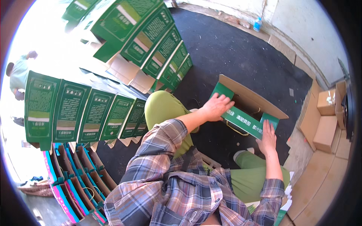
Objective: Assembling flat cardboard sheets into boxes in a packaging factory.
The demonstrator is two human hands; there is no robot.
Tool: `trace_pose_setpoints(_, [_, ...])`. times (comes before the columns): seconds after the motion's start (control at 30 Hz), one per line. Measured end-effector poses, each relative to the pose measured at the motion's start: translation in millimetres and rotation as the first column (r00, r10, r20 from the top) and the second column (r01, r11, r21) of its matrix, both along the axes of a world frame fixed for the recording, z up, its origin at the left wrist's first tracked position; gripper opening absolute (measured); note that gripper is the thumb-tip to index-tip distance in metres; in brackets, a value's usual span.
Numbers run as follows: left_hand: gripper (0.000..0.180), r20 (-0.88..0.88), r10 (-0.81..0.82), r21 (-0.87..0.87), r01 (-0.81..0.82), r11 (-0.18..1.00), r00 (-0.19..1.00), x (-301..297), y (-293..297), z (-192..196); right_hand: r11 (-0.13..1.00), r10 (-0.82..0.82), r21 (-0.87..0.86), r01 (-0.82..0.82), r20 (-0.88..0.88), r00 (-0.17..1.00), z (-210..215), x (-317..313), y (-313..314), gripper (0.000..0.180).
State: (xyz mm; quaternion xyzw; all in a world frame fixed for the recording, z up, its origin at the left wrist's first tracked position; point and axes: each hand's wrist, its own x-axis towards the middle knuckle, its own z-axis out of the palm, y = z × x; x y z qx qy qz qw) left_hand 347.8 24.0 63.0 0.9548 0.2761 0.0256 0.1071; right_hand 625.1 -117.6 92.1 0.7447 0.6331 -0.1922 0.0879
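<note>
In front of my knees is an open green cardboard carton (244,124), brown inside, with one long brown flap (256,96) standing up on its far side. A yellowish cord handle (235,129) hangs along its near side. My left hand (218,107) grips the carton's left end, its fingers lying over the green end flap and its thumb hidden. At the other end my right hand (267,138) is closed round the near right corner. Its fingers extend over the blue-green end flap (270,119) and its thumb is on the near side.
Tall stacks of green cartons (151,49) and a row of them (75,109) stand to my left. Below are open blue-and-pink cartons (81,180). Brown boxes (326,132) line the right, beside a dark mat (211,41). Another person (20,73) is at far left.
</note>
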Motion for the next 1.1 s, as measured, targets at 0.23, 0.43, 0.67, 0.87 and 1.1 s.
trace_pose_setpoints(0.23, [0.077,0.109,0.080,-0.167,-0.061,0.984,0.991,8.5,-13.5,2.0,0.971,-0.152,0.163,0.173,-0.131,0.980,11.2,34.0,4.8,0.081])
trace_pose_setpoints(0.43, [0.075,0.098,0.354,-0.481,-0.267,0.835,0.930,1.0,-4.6,3.2,0.854,-0.263,0.348,0.386,-0.350,0.899,21.4,75.5,5.7,0.064])
trace_pose_setpoints(0.67, [0.073,0.359,0.647,-0.761,-0.191,0.620,0.672,-17.2,16.1,85.1,0.633,-0.335,0.367,0.682,-0.664,0.668,16.2,121.3,1.8,0.047])
trace_pose_setpoints(0.87, [0.052,0.597,0.792,-0.800,0.027,0.599,0.127,-52.9,40.5,265.8,0.713,-0.364,0.277,0.644,-0.639,0.678,21.9,111.4,4.0,0.045])
trace_pose_setpoints(1.1, [0.042,0.834,0.522,-0.467,0.276,0.840,-0.177,-169.4,128.5,389.9,0.739,-0.388,0.187,0.647,-0.667,0.636,28.4,101.0,12.9,0.045])
